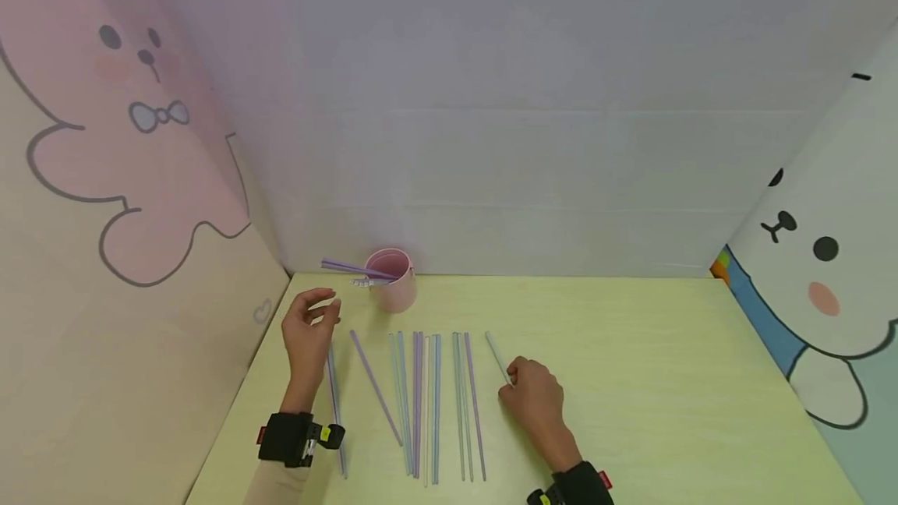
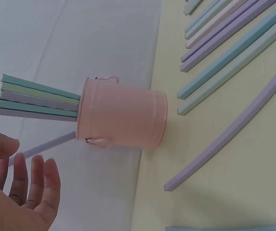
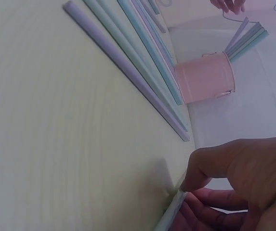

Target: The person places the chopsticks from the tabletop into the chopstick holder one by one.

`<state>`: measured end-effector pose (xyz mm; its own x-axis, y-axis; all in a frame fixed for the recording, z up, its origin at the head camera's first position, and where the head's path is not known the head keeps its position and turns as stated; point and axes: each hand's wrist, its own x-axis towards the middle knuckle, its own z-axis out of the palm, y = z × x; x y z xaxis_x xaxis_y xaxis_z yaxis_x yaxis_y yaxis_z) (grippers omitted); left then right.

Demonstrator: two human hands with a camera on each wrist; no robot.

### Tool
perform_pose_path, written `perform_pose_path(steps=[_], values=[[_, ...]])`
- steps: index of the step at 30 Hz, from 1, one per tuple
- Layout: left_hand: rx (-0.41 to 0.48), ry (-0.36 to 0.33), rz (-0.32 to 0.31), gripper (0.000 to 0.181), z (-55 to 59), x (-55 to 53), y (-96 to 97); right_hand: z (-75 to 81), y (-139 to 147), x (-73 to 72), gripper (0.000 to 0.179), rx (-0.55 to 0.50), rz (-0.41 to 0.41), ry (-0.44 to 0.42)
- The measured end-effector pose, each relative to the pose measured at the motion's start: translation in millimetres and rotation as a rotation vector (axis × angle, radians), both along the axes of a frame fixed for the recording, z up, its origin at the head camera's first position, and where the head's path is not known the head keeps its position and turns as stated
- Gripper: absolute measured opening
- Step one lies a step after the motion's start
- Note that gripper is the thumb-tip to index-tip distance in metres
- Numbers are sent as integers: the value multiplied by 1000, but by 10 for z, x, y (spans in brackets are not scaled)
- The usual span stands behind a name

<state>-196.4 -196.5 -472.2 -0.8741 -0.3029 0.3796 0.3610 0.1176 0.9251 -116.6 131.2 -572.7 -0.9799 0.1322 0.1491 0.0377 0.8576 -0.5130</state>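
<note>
Pinching a straw (image 1: 496,357), the right hand (image 1: 535,396) rests on the table (image 1: 645,380).
Left hand (image 1: 309,330) hangs loose, empty, near the cup (image 1: 391,279); bare tabletop lies rightward.

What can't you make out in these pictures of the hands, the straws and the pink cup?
- Straw in the right hand: its near end is hidden under the fingers in head and right wrist views.
- Grip on that straw: the right wrist view's bottom edge cuts it off.
- Cup: its inside faces away; the straw count is too small in the head view.
- Left hand: half cut off in the left wrist view.
</note>
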Motion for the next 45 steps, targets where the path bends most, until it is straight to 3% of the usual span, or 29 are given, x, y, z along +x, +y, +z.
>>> perform_pose_path(steps=[10,23,30,35,40,45], values=[[-103,-131,-11,20,-187,138,208,124,-8,0,18,-53,-9,11],[-105,-242,-147,20,-372,240,488,296,-77,-21,22,-121,9,53],[-94,-227,-197,18,-689,116,544,409,-122,-22,22,-200,46,97],[-59,-226,-246,20,-546,137,684,456,-170,-15,21,-275,92,112],[-120,-173,-281,19,-411,229,859,461,-232,-5,23,-304,148,153],[-180,-165,-345,19,-517,220,966,490,-293,-2,23,-321,192,174]])
